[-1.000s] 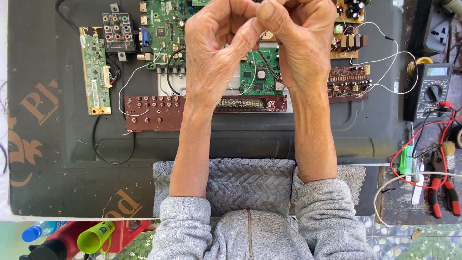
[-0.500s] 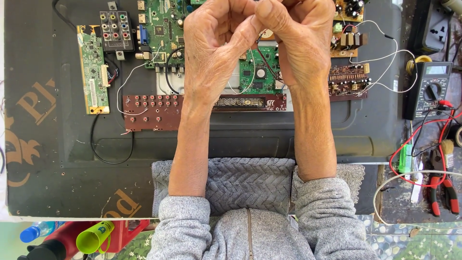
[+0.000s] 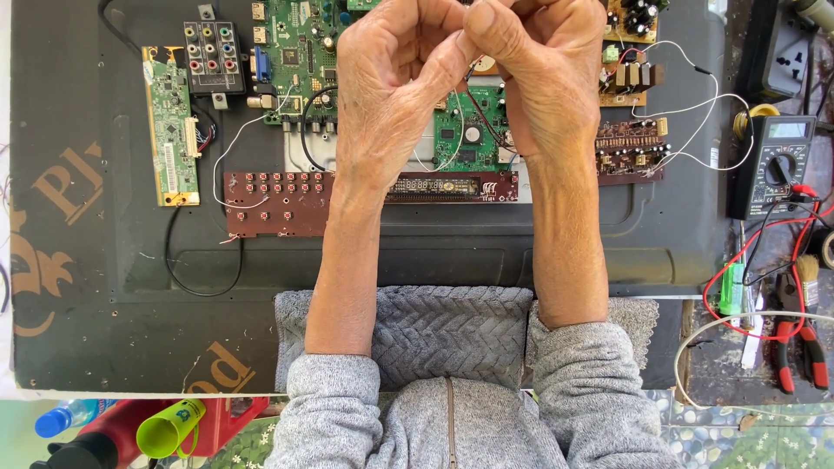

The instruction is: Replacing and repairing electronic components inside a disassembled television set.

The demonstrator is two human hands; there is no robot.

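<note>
Multimeter [image 3: 771,165] at right edge of the dark panel: black case, small grey rectangular screen at its top. Long narrow display window [image 3: 432,186] set in the red-brown button board, dark with pale segments, between the two forearms. White rectangular label [image 3: 170,167] on the narrow green board at left, upright.

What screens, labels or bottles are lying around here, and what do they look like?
Multimeter: right of the boards, dark body, small grey screen, round dial.
Display strip: long, dark, on the red-brown board under the hands.
Blue-capped bottle: bottom left corner.
Gold lettering: on the dark mat, left.
</note>
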